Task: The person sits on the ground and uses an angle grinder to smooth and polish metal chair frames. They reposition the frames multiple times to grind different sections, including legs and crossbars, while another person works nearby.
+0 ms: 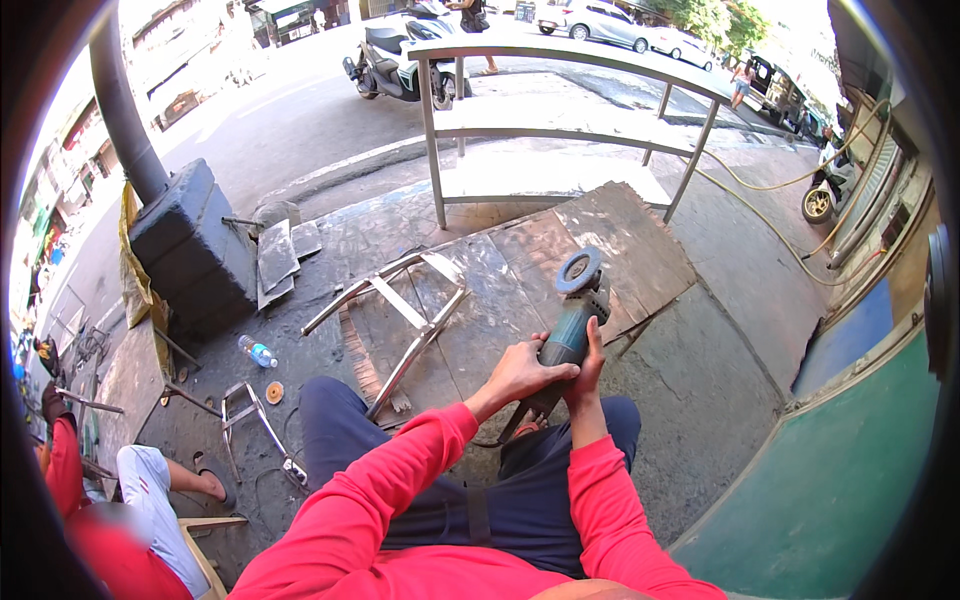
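1. Head view: grinder [566, 335] up front, held over the lap at the board's near edge, its disc [579, 270] tipped upward. Spinning or stopped? Cannot tell.
2. Left hand [525, 372] is wrapped round the body, fingers curled in, thumb across the top. Right hand [588, 375] closes from the other side, thumb pointing up along the casing; its other fingers are mostly hidden.
3. Danger spot: that right thumb sits near the disc, so a slipping grip could bring bare skin onto it.
4. Metal frame [398, 302] lies to the left on the board [500, 320], no hand on it, one leg reaching toward the knee. Loose like that, it might skid or kick if the disc catches it.
5. Cord [487, 443] trails near the legs; a snag could jerk the tool.
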Tool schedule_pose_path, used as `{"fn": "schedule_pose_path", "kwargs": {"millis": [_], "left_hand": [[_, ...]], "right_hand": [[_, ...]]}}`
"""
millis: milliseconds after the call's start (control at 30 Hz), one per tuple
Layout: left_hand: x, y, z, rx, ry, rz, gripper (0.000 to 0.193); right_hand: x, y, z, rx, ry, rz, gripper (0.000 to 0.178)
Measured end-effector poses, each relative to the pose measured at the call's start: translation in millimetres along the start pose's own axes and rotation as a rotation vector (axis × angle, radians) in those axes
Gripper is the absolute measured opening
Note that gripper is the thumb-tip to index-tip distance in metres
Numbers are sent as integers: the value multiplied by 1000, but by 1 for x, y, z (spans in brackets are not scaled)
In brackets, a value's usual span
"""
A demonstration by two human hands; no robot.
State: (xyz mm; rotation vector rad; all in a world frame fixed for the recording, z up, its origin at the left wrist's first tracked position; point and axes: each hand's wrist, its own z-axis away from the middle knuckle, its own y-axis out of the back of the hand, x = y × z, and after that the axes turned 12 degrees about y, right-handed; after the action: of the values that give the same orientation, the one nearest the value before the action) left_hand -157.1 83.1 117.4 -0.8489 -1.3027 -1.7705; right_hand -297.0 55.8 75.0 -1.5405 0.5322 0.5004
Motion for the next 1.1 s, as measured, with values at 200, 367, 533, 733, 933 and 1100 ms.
{"fn": "schedule_pose_path", "kwargs": {"millis": [200,367,533,733,933,1100], "left_hand": [[-23,-18,36,-185,157,108,70],[-45,-25,36,-37,-26,135,64],[-58,-17,43,-83,-98,289,61],[-53,-7,43,-214,-23,481,53],[-62,0,30,-464,127,464,35],[-59,-3,26,-474,148,396,38]], "right_hand": [[-10,5,0,15,55,198,57],[-7,-2,8,-46,89,324,61],[-3,-7,6,-188,33,188,66],[11,-5,-1,-195,-26,-31,69],[4,-8,2,-4,-85,242,57],[0,-12,3,8,-24,270,47]]}}
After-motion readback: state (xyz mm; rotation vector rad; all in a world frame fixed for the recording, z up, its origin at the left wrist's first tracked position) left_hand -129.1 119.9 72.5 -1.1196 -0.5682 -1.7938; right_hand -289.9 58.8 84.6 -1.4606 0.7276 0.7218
